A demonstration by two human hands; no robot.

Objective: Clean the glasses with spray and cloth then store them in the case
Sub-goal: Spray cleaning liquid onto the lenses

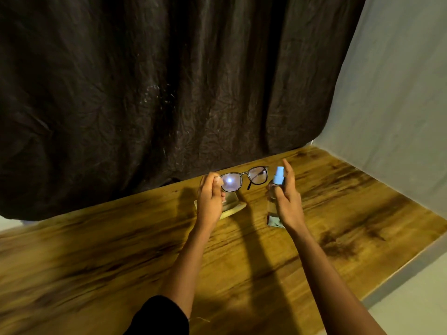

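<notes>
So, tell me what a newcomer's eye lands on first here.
A bright glare on one lens of the dark-framed glasses, held up by the left hand at mid-frame. Beside them, the right hand grips a small spray bottle with a pale blue nozzle above the streaked wooden table.

Left hand (pixel 210 201) pinching glasses (pixel 244 181) aloft, right hand (pixel 286 197) gripping spray bottle (pixel 278 182), wooden table (pixel 121 250)
</notes>
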